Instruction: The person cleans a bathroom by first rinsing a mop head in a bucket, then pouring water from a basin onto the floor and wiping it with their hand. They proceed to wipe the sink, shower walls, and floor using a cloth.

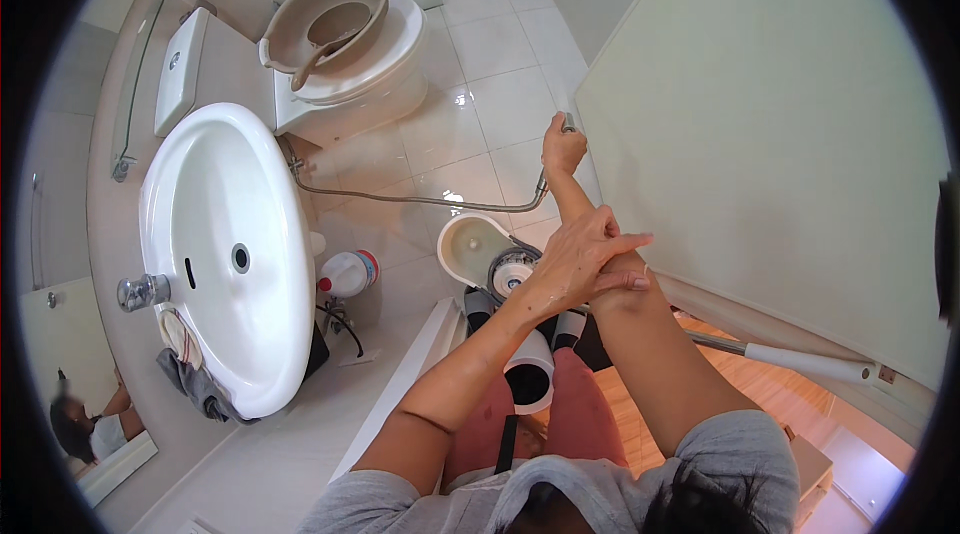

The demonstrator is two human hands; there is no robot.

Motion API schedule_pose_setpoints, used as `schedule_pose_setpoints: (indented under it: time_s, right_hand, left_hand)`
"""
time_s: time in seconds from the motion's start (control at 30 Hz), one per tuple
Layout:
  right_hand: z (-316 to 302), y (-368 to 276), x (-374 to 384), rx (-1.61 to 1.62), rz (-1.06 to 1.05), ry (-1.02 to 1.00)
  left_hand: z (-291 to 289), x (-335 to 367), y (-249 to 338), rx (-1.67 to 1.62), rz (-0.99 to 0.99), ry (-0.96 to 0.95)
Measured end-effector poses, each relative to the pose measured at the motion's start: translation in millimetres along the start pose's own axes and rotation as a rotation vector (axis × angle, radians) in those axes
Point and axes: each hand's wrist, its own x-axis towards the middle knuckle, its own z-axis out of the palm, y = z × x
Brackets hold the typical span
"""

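Note:
My right hand [563,146] is closed around a metal spray nozzle [568,122], held out over the tiled floor near the pale door. From the nozzle a flexible metal hose [420,200] runs left to the wall valve beside the toilet. My left hand [588,256] lies across my right forearm near the elbow, index finger and thumb stretched out, the other fingers partly bent. Specks that look like water drops or suds show on the back of it. Below my hands on the floor stands a cream bucket [447,242], with a grey-and-white round fitting [511,272] at its side.
A white sink [292,204] with a cloth on its rim is at left. On the closed toilet lid [405,44] rests a brown basin [283,14] with a dipper inside. A white jug [346,275] stands under the sink. The door [770,134] bounds the right side.

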Motion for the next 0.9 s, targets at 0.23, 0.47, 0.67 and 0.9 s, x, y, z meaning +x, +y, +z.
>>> schedule_pose_setpoints:
  time_s: [0.23,0.47,0.67,0.9]
  right_hand:
    - [0,7,-7,0.074,0.055,-0.074]
    - [8,31,6,0.074,0.047,-0.092]
    - [1,36,23,0.145,0.118,-0.076]
    - [-17,17,-14,0.463,0.459,-0.107]
  left_hand:
    - [18,-1,-5,-0.092,-0.125,0.021]
    - [43,-2,-2,0.082,0.097,0.207]
    - [31,-10,1,-0.195,0.197,0.153]
    - [27,-24,-4,-0.262,0.016,0.086]
